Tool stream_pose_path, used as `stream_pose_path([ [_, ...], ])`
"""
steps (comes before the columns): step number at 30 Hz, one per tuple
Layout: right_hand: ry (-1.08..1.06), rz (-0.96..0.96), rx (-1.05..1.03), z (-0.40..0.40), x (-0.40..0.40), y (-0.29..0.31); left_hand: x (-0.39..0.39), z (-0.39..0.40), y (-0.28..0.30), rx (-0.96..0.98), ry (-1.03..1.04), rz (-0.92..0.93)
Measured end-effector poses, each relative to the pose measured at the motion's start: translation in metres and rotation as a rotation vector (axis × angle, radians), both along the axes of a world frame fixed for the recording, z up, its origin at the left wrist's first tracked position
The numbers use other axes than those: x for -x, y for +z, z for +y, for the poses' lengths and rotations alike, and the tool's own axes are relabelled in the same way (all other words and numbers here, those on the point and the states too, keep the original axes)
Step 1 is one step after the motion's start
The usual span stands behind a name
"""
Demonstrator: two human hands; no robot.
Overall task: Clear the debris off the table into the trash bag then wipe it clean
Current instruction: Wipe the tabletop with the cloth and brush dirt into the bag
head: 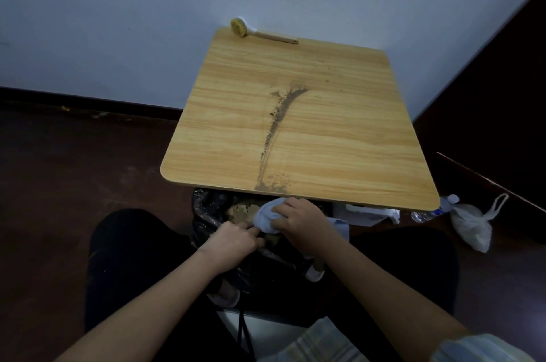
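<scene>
Nearest the camera, two bare forearms reached forward over dark-clad knees, a pale plaid sleeve showing at the lower right. The left hand lay with its fingers curled at the near rim of the crinkled black plastic trash bag, which hung open just below the near edge of the tabletop; whether those fingers pinched the bag's rim or only rested against it could not be told. The right hand clenched a bunched pale blue cloth, holding it over the bag's mouth and just beside the left hand. Inside the bag, tan clumps of soil-like debris showed between the two hands. Beyond them stood the light wood-grain square tabletop with rounded corners. A long brown streak of gritty dirt ran down its middle from a fanned smear near the centre to a darker patch right at the near edge above the bag. At the far edge of the tabletop, against the pale wall, lay a cream-handled round scrub brush with yellowish bristles, its head to the left. On the dark floor to the right of the tabletop sat a knotted translucent white plastic bag, with a clear plastic bottle just beside it.
</scene>
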State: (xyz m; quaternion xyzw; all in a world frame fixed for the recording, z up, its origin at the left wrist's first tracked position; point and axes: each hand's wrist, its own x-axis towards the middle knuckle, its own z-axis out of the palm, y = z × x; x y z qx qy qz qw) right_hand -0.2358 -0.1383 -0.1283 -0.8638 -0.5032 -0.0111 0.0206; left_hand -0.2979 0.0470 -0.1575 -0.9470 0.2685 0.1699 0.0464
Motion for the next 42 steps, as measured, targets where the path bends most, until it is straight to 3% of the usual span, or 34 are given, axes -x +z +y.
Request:
stream_pose_path([
  [15,0.017,-0.002,-0.011,0.000,0.006,0.012,0.000,-0.002,0.003,-0.019,0.003,-0.002],
  [30,-0.093,0.090,0.169,0.000,0.008,0.024,0.003,-0.001,0.007,0.020,0.018,-0.008],
  [40,-0.117,0.021,-0.205,0.003,0.019,0.057,0.008,0.002,0.005,0.018,0.046,-0.045],
  [42,-0.167,0.131,-0.080,0.007,0.021,0.047,0.009,0.002,0.005,0.019,0.040,-0.043],
])
